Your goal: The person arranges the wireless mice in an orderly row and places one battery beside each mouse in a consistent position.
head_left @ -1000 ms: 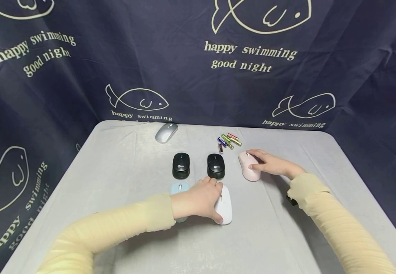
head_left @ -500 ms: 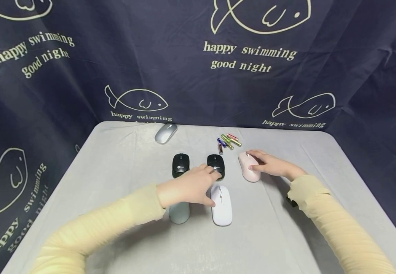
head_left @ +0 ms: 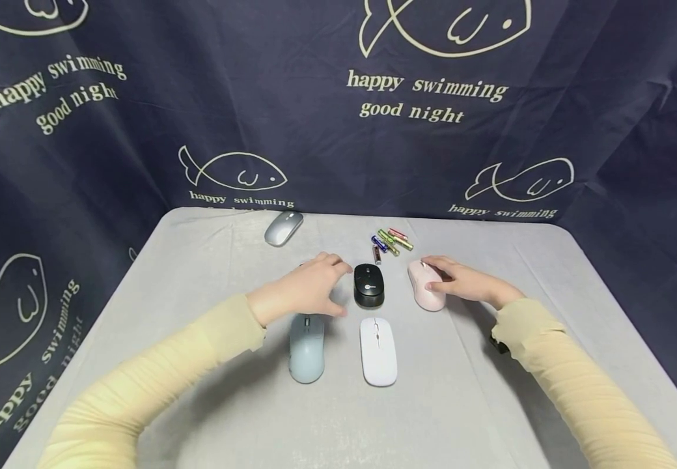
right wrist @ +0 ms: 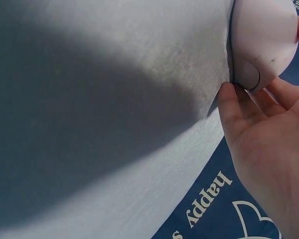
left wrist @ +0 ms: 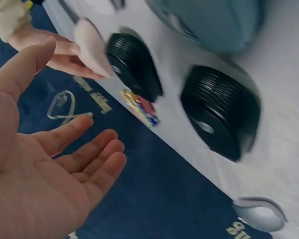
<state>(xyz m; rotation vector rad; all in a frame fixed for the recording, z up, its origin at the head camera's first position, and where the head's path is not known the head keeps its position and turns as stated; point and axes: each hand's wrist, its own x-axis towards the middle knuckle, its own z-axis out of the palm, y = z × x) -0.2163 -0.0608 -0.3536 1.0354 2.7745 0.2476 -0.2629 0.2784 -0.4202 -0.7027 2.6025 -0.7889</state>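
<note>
My left hand (head_left: 308, 286) hovers over the table with its fingers spread, holding nothing. Behind it in the head view hides one black mouse (left wrist: 222, 109), which the left wrist view shows apart from the palm. A second black mouse (head_left: 369, 285) stands just right of my left fingertips. My right hand (head_left: 470, 281) grips a pale pink mouse (head_left: 426, 286), thumb on the near side and fingers at its front; the mouse sits on the table. Nearer the front lie a light blue mouse (head_left: 306, 352) and a white mouse (head_left: 379, 353), side by side.
A silver mouse (head_left: 284, 228) lies by the table's back edge. Several small colourful batteries (head_left: 393, 241) are heaped behind the right black mouse. A dark blue curtain (head_left: 327, 130) with fish prints surrounds the grey-white table (head_left: 373, 430).
My left hand has left the white mouse and moved back and left, over the left black mouse. The blue mouse is uncovered. My right hand and the pink mouse have stayed put.
</note>
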